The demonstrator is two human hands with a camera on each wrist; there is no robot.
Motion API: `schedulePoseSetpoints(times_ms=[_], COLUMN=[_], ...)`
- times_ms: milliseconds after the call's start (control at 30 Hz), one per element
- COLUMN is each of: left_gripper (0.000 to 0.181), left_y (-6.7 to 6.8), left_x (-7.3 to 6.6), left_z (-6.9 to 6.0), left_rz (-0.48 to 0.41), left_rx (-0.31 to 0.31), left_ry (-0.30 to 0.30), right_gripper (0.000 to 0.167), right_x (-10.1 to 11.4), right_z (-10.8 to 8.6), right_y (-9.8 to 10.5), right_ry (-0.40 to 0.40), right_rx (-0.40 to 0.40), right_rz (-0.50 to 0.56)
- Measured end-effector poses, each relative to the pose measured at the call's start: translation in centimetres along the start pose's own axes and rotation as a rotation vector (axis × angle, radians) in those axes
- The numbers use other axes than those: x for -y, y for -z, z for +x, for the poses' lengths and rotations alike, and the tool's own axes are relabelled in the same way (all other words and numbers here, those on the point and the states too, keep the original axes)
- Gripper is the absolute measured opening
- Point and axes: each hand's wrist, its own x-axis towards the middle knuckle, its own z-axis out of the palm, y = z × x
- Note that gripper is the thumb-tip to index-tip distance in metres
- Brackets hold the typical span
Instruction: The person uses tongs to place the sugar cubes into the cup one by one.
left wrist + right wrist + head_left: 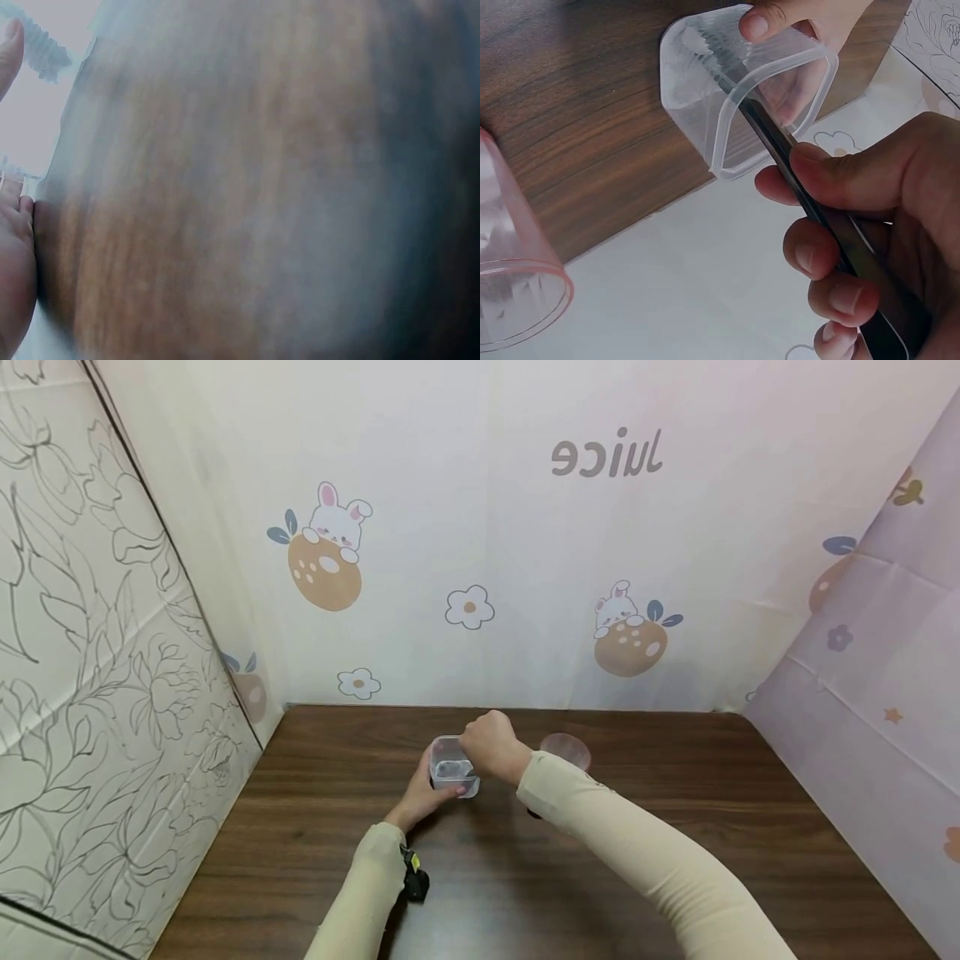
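A clear square plastic container [447, 746] stands tilted on the table, with a whitish, translucent lump inside. My left hand [422, 799] grips it around the side, thumb at the front; in the left wrist view only part of the hand [15, 255] shows beside the pale container [37, 120]. In the right wrist view my right hand [885, 202] holds dark, shiny metal tongs [780, 154] between thumb and fingers. Their far end reaches through the container's mouth [727, 127]. Exactly what the tips touch is unclear through the cloudy wall.
A pinkish transparent cup [517, 225] stands on the brown wooden table [315, 860], just right of my right hand; its rim [566, 739] shows beyond the sleeve in the head view. Printed cloth walls [420, 527] border the table at the back and sides.
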Motion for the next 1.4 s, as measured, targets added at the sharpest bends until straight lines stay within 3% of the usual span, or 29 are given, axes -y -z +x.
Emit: schedulePoseSetpoints(times_ms=[367,533,767,867,1067,1233,1400], left_gripper=[0.092,0.093,0.098,0.098,0.097,0.093,0.091], left_y=[-0.1,-0.1,-0.1,-0.1,-0.2,-0.2,-0.3], left_x=[0.2,0.5,3.6,3.9,2.9,0.7,-0.1], left_z=[0.1,0.0,1.0,1.1,0.9,0.3,-0.1], left_rz=[0.013,0.035,0.079,0.100,0.061,0.036,0.064], left_rx=[-0.014,-0.022,-0.063,-0.069,-0.056,-0.040,-0.031], left_ry=[-0.006,-0.019,0.004,0.010,-0.018,-0.033,-0.018], right_gripper=[0.028,0.023,0.021,0.014,0.006,0.006,0.009], right_x=[-2.3,-3.0,-4.3,-4.8,-5.9,-6.8,-7.6], right_z=[-1.8,-2.7,-3.6,-4.0,-4.9,-5.8,-6.8], right_y=[-0.3,-0.9,-2.0,-2.4,-3.1,-3.8,-4.7], right_ry=[-0.007,-0.011,-0.024,-0.024,-0.033,-0.036,-0.054], right_rx=[-0.144,-0.199,-0.300,-0.337,-0.403,-0.395,-0.366], right_rz=[0.050,0.074,0.205,0.232,0.272,0.310,0.383])
